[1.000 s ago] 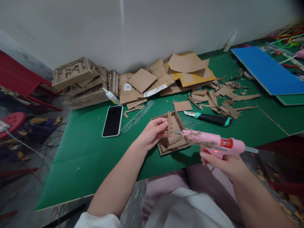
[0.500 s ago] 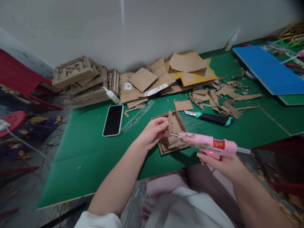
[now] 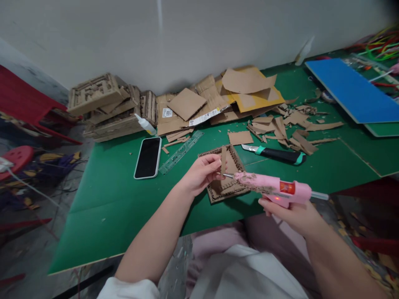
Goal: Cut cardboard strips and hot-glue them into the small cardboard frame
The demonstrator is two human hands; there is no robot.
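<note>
- The left hand (image 3: 205, 171) has its thumb and fingers pinched together on a narrow cardboard strip (image 3: 223, 155), plain brown and held upright.
- The right hand (image 3: 291, 214) is wrapped around the handle of a pink glue gun (image 3: 264, 182); brown residue crusts its barrel, an orange-red window sits toward the back, a small red light glows below, and a translucent stick juts from the rear.
- The gun's metal nozzle (image 3: 228, 176) points at the strip's lower end, by the left fingertips; whether they touch cannot be told.
- Under the left hand, on the green counter (image 3: 124, 207), lies a shallow cardboard tray (image 3: 233, 166), its rim showing corrugated edges.
- Beyond the left hand, flat cardboard (image 3: 162, 124) bears a white label (image 3: 167, 112) with dark print and a long white strip label (image 3: 204, 117) with a yellow patch; neither can be read surely.
- Left of that hand lies a phone (image 3: 148, 158), screen dark.
- Beyond the right hand rests a black-and-teal utility knife (image 3: 277, 155), blade showing.
</note>
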